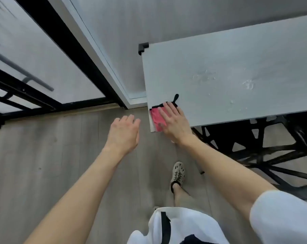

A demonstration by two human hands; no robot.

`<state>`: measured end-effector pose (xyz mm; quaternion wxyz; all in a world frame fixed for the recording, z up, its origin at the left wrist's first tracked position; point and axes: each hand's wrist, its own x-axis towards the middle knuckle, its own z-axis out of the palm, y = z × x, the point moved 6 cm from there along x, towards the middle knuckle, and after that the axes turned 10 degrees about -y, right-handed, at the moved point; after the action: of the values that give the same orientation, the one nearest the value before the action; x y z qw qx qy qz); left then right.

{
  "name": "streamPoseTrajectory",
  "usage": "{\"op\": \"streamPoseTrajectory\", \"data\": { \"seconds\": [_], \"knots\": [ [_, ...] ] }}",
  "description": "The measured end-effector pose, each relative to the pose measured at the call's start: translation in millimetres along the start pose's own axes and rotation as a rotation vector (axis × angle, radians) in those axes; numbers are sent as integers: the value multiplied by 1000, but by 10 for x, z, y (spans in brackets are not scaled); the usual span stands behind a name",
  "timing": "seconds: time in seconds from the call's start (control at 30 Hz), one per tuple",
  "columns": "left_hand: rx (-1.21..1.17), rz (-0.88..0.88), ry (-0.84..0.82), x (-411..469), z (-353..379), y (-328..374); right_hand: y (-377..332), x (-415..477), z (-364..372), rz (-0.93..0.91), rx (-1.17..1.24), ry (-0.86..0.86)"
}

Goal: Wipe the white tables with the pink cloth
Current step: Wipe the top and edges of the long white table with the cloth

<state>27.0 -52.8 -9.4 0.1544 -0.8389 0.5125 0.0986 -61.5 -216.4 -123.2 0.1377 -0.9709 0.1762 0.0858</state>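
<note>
The right hand is pressing flat on the pink cloth at the desk corner; the left hand is hovering relaxed, empty. The cloth risks sliding off the edge.

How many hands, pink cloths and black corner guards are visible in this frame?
hands: 2 (left hand, right hand)
pink cloth: 1
black corner guard: 1
total: 4
</note>
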Motion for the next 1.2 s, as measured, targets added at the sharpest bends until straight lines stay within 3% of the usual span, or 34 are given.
{"op": "streamPoseTrajectory", "data": {
  "seconds": [0.1, 0.27, 0.43, 0.53, 0.67, 0.73, 0.83, 1.03, 1.1, 1.2],
  "knots": [
    [-2, 3, -40, 327, 86, 35, 177, 346, 425, 120, -20, -154],
    [77, 26, -270, 683, 343, 146, 39, 290, 589, 122, 63, -26],
    [27, 66, -351, 1184, 524, 289, 438, -10, 469, 132, 39, -66],
    [-18, 89, -347, 1469, 556, 454, 1299, -473, 340, 345, 13, -23],
    [2, 93, -423, 1906, 566, 477, 2578, -861, 35, 780, 68, -46],
    [1, 71, -484, 2069, 579, 438, 2819, -811, -35, 872, 122, -36],
    [-40, 74, -502, 2169, 627, 447, 2571, -540, 43, 931, 141, 63],
    [-27, 130, -444, 2161, 611, 404, 808, 37, 350, 490, 98, 100],
    [-22, 145, -432, 2159, 587, 402, 627, 61, 396, 357, 54, 5],
    [-14, 159, -413, 2161, 554, 422, 1012, 14, 248, 169, -66, -85]
  ]
}}
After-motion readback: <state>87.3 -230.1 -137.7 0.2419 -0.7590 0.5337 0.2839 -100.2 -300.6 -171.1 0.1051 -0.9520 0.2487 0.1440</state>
